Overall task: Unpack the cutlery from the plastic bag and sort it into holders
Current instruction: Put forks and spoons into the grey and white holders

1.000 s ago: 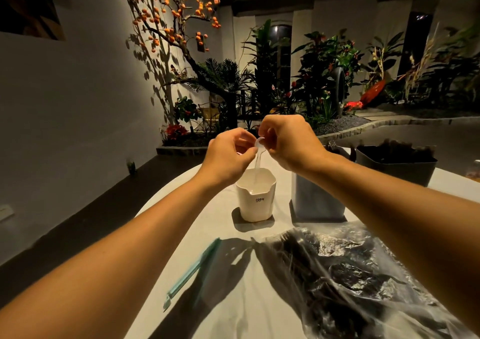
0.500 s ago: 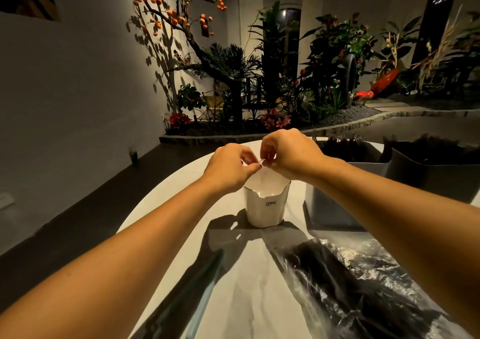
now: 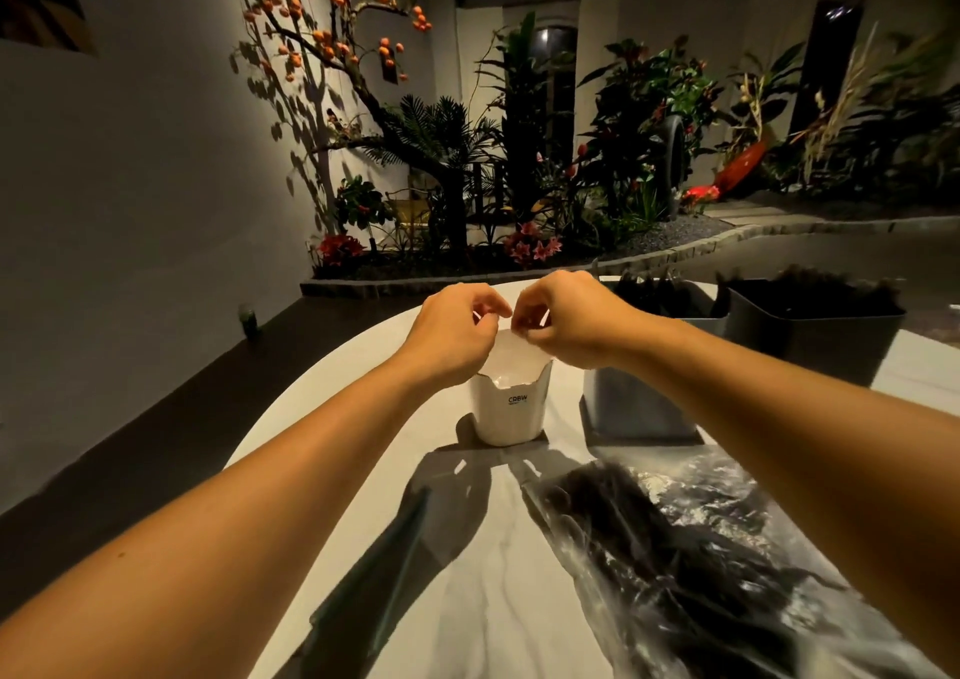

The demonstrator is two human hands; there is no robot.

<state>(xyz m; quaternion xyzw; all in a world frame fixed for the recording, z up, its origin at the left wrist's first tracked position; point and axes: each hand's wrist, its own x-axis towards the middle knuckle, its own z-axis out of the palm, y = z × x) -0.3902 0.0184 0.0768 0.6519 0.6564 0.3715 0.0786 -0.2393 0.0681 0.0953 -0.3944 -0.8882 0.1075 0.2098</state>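
Roughly midway, by my judgement: the two dark square plastic holders (image 3: 810, 335) to the right of the small white notched cup holder (image 3: 511, 408) already bristle with dark cutlery, while the crinkled clear plastic bag (image 3: 691, 564), lying on the desk nearer the person than the white cup and to its right, is far from emptied, a dark mass of cutlery showing through it. So the sorting has a good deal left.

Both hands hover directly over the mouth of the white cup, their fingertips almost meeting. The left hand (image 3: 452, 332) has its fingers curled with thumb and forefinger pinched together; the right hand (image 3: 566, 325) is curled the same way, pinching at the same spot. Between them sits something small and pale, seemingly a thin translucent wrapper or a white piece of cutlery, but it is too washed out against the cup's bright inside to name. Each grip looks closed on that small pale item (image 3: 511, 345), which hangs just above the cup's rim, touching both sets of fingertips.

The pale marbled round desk (image 3: 467, 600) carries everything. A slim teal strip (image 3: 395, 543), half lost in the arms' shadow, lies on it nearer the person than the white cup and slightly to its left.
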